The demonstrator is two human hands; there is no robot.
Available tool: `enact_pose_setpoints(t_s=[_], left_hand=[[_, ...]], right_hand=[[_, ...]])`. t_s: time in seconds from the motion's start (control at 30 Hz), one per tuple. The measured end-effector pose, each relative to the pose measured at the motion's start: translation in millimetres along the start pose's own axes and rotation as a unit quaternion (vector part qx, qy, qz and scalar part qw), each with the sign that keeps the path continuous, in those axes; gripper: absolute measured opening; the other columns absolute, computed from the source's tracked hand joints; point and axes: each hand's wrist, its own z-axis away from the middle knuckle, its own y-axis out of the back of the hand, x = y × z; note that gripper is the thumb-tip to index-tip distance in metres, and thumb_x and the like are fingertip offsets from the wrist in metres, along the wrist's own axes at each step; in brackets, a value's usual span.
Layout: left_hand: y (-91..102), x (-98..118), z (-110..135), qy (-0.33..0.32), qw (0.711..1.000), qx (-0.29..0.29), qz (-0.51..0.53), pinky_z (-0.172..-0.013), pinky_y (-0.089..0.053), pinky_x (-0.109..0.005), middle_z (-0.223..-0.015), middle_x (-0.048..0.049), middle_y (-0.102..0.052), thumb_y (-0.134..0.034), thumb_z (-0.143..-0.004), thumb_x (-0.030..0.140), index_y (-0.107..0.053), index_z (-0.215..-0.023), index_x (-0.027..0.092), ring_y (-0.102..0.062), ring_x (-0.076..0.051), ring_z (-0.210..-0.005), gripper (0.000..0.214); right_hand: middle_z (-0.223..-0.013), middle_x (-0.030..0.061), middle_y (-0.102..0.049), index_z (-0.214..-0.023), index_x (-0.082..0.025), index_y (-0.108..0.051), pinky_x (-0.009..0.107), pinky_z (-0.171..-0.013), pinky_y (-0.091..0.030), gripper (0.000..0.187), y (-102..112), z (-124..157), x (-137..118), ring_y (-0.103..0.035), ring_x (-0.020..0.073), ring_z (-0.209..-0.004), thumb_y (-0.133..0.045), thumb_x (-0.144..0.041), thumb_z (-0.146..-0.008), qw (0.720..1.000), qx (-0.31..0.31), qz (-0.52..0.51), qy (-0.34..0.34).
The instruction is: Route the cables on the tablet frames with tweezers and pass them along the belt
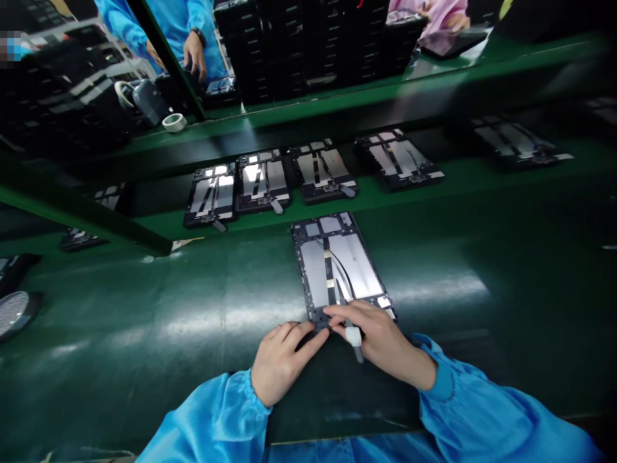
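Note:
An opened tablet (342,257) lies face down on the green bench in front of me, its inner silver plates, dark ribbon cable and thin black wire showing. My left hand (284,357) grips its near left corner, with fingertips and thumb at the lower edge. Over the near right part is my right hand (378,334), fingers closed around slim grey tweezers (357,352) with a white wrap. The tweezers' points face away from me, above the silver plate. Index finger and thumb of this hand meet near the lower edge; what lies between them is hidden.
Several similar opened tablets (263,180) stand in a row beyond mine. A green post (159,235) rises at left, near a round lamp-like object (17,315). Black stacked trays (308,45), a tape roll (174,123) and two co-workers' sleeves (159,29) appear behind.

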Motion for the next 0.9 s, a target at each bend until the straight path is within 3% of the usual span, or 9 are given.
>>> enact_pose_setpoints(t_s=[0.33, 0.9], left_hand=[[-1.2, -0.9, 0.6, 0.012, 0.999, 0.034, 0.032, -0.076, -0.050, -0.030, -0.108, -0.0066, -0.068, -0.053, -0.096, 0.012, -0.060, -0.124, 0.017, -0.060, -0.016, -0.090, 0.029], [7.4, 1.7, -4.1, -0.021, 0.999, -0.001, -0.044, -0.073, -0.046, -0.031, -0.113, -0.0071, -0.065, -0.042, -0.101, 0.014, -0.059, -0.127, 0.019, -0.057, -0.018, -0.090, 0.032]], right_hand=[[-0.089, 0.0022, -0.072, -0.126, -0.026, -0.058, 0.032, -0.073, -0.052, 0.041, -0.5, -0.7, 0.5, -0.066, 0.0200, -0.082, -0.056, -0.005, -0.090, 1.000, -0.012, -0.008, 0.001], [-0.085, 0.0045, -0.072, -0.121, -0.023, -0.061, 0.035, -0.071, -0.055, 0.036, 0.6, -2.5, -2.8, -0.067, 0.0216, -0.079, -0.055, -0.006, -0.090, 1.000, 0.006, 0.015, 0.007]])
